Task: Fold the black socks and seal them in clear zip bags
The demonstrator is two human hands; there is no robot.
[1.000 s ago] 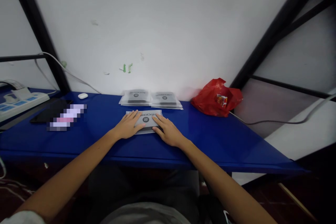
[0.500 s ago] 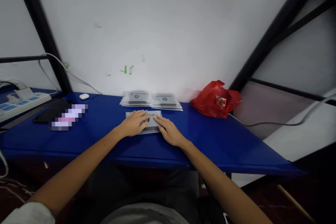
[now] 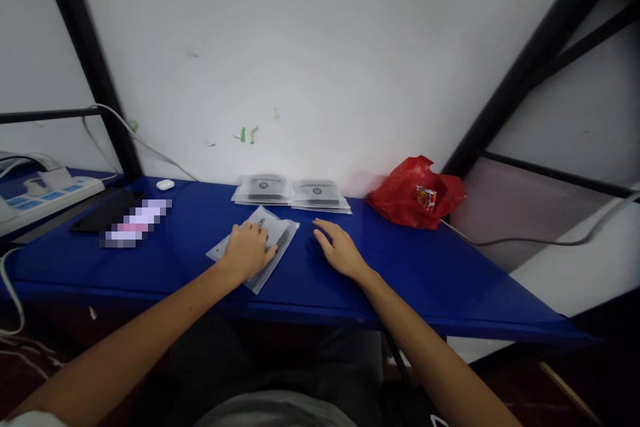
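Note:
A frosted plastic zip bag [image 3: 283, 240] with dark print and a dark flat item inside lies slanted on the blue table [image 3: 400, 280]. My left hand [image 3: 247, 252] rests over it with curled fingers and the thumb out to the right, gripping the bag and covering part of the print. To the right of the bag, my right hand [image 3: 341, 250] is over the table, its fingers stretched out and holding nothing. Behind both hands, against the wall, are two piles of similar bags, a left pile [image 3: 263, 188] and a right pile [image 3: 320, 195].
A crumpled red plastic bag [image 3: 413, 193] stands at the back right, with a cable [image 3: 525, 242] running from beside it. At the left are a white earbud case [image 3: 165, 184], a dark tablet or phone [image 3: 107, 211], a blurred-out patch and a power strip [image 3: 55, 195].
The zip bag has turned from straight to slanted and shifted left and nearer under my left hand. My right hand has come off it and sits apart to the right.

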